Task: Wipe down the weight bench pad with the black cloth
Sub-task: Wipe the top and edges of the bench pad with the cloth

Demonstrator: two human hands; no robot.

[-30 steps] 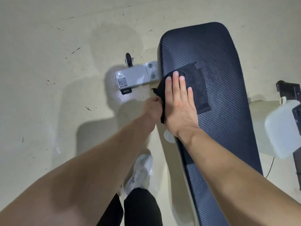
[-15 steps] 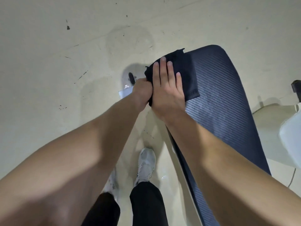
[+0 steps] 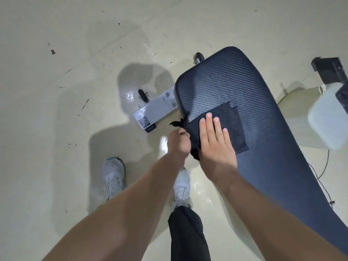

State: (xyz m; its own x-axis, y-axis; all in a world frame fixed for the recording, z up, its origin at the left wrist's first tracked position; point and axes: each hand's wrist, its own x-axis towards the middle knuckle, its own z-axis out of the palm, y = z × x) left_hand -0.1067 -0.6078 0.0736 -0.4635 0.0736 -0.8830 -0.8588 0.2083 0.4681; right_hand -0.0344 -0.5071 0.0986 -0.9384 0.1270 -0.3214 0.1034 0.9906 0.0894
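Observation:
The dark ribbed weight bench pad (image 3: 263, 113) runs from the upper middle down to the lower right. A folded black cloth (image 3: 229, 125) lies flat on the pad's left edge. My right hand (image 3: 216, 144) presses flat on the cloth, fingers together and stretched out. My left hand (image 3: 178, 142) is curled in a fist at the pad's side, pinching the cloth's hanging left corner. A knotted end of the cloth sticks out past the pad edge.
A grey metal bench foot (image 3: 154, 112) with a code sticker and a small wheel juts left under the pad. My white shoes (image 3: 114, 176) stand on the glossy pale floor. A white container (image 3: 327, 117) and a black block (image 3: 327, 72) sit at the right.
Both hands with the cloth have slid back from the pad's far end toward me along the left edge. More bare pad shows beyond the cloth.

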